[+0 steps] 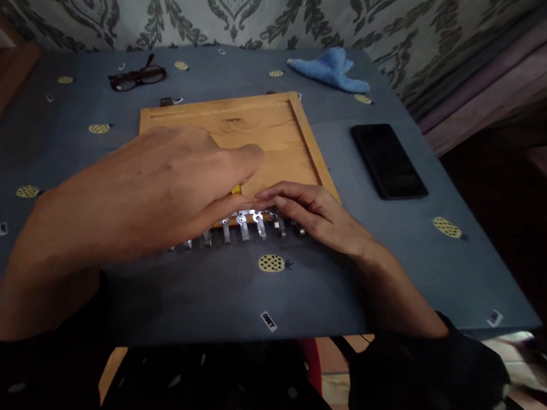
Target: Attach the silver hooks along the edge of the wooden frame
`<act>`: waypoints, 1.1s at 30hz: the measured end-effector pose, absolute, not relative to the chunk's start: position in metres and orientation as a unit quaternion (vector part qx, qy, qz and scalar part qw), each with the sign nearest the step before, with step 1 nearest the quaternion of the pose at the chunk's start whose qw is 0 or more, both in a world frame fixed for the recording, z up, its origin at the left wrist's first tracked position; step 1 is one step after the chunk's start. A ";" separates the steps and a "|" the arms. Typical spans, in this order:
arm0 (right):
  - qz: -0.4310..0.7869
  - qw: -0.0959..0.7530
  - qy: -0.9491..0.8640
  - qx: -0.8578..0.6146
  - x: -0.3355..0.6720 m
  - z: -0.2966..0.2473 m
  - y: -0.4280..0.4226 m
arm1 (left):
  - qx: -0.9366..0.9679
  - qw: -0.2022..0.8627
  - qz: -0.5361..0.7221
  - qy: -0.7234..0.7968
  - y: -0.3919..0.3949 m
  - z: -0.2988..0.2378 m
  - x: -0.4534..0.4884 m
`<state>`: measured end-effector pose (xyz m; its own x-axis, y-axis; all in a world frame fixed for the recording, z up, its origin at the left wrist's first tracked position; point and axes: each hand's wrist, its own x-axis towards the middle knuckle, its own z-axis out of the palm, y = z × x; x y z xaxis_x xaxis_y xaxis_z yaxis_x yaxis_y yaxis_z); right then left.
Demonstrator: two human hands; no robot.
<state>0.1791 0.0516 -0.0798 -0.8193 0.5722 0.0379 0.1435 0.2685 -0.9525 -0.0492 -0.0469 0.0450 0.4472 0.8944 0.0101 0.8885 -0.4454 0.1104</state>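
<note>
A: In the head view, how far along is it?
B: The metal pieces [243, 228] already line the near edge of the wooden board [272, 141], which lies on the tabletop [222, 286]. What remains is unclear; hands hide part of the row.
A: And the hands?
B: The left hand [155, 183] covers the board's near-left part, fingertips hidden; the right hand [319, 218] bends over its near-right edge. Whether either grips anything, nobody can tell.

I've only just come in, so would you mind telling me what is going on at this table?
A person has both hands at the near edge of a framed wooden panel, where a row of metal hooks shows. The left hand arches over the panel, hiding whatever it may grip; a bit of something yellow shows beside it. The right hand is over the right part of the row.
</note>
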 end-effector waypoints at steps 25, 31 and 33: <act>0.557 0.190 -0.774 -0.234 0.179 -0.076 0.050 | 0.847 0.073 0.027 0.526 -0.047 0.045 -0.049; 0.561 0.193 -0.771 -0.230 0.179 -0.076 0.051 | 0.853 0.045 0.024 0.519 -0.047 0.044 -0.047; 0.563 0.192 -0.770 -0.231 0.178 -0.077 0.051 | 0.855 0.031 0.020 0.518 -0.047 0.043 -0.047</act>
